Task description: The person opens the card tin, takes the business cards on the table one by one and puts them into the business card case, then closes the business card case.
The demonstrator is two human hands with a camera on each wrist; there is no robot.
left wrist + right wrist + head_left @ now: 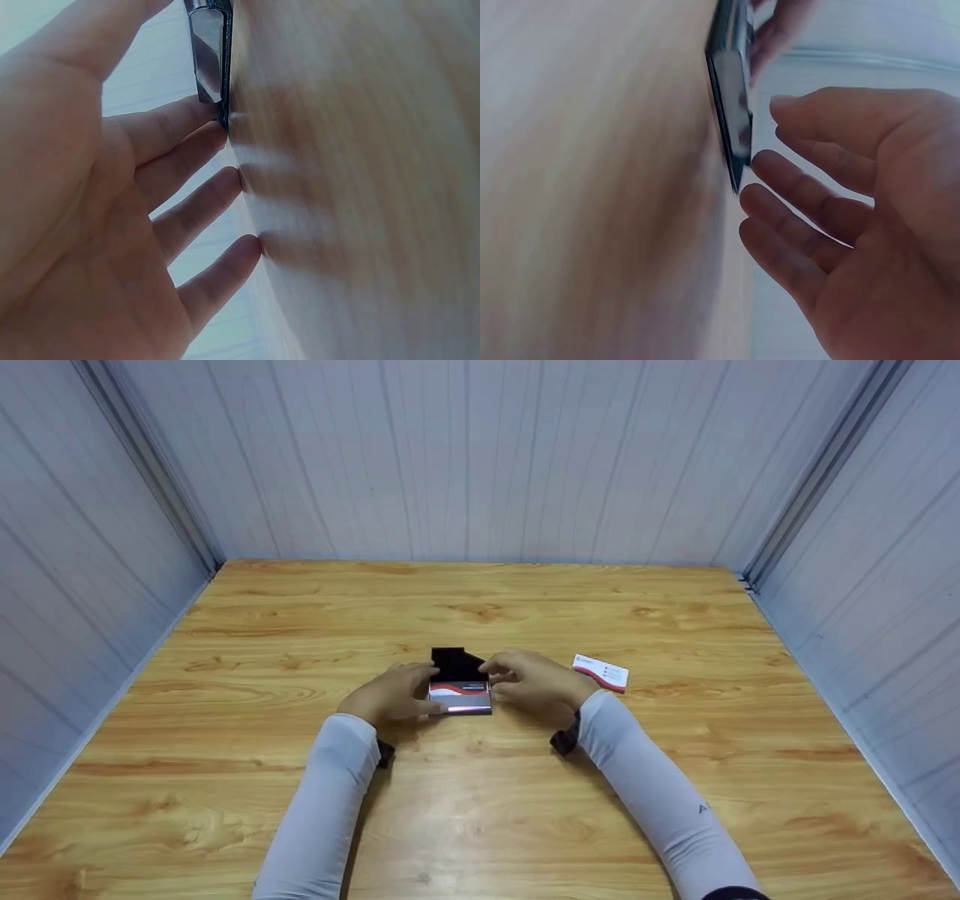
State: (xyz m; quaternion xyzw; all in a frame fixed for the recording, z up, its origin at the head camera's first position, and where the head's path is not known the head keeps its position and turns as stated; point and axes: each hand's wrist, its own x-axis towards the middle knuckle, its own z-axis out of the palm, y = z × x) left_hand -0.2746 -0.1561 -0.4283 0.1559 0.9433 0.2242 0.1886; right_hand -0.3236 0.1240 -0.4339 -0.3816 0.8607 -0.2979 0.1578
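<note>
An open business card case point(471, 708) lies on the wooden table, its dark lid point(450, 661) folded back away from the person. Inside it sits a business card point(461, 688) with a red and grey wave. My left hand point(391, 691) holds the case at its left side, thumb at the front corner and fingers by the lid. Those other left fingertips point(247, 244) rest on the table in the left wrist view. On the opposite side, my right hand point(536, 679) hovers with loosely bent fingers, fingertips close to the case's right edge point(735, 105).
A white business card stack point(601, 671) with a red wave lies right of my right hand. Pale panel walls point(465, 465) close off the back and both sides of the wooden table point(480, 810).
</note>
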